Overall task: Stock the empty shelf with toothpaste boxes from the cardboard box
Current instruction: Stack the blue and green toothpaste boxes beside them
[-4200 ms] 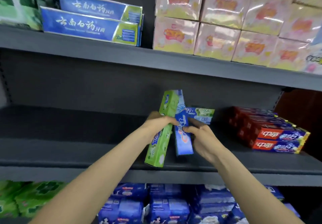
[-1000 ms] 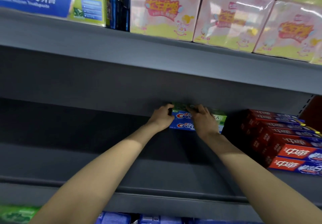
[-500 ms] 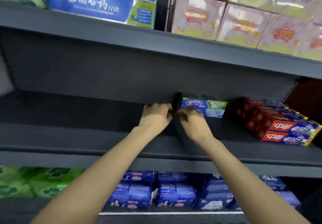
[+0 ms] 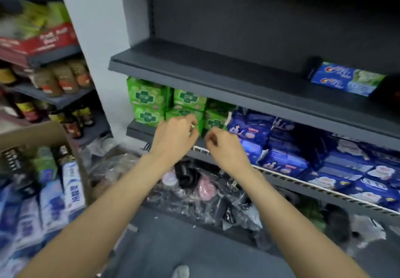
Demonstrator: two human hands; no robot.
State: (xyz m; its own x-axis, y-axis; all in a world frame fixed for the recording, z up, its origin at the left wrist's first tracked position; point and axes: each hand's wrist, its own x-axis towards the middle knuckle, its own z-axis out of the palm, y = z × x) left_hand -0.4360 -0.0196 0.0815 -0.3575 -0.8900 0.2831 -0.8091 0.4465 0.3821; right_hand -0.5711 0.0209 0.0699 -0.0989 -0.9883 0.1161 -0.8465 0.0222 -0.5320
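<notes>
Now both hands hang in mid-air holding nothing, the left hand (image 4: pixel 175 136) and right hand (image 4: pixel 225 148) with fingers loosely curled, in front of the lower shelves. Up to the right, well apart from them, two stacked toothpaste boxes (image 4: pixel 346 78) sit on the otherwise bare shelf (image 4: pixel 194 72). Many more wait in the cardboard box (image 4: pixel 32 133) down to the left, so stocking looks barely begun.

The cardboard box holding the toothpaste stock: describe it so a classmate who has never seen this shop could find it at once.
Start at the dark grey shelving unit and look left and down, to the floor. There stands the cardboard box, open-topped with plain brown walls, below the shelves of jars and bottles. Unlike everything around it, it is packed with long toothpaste boxes in blue, white, green and black.
</notes>
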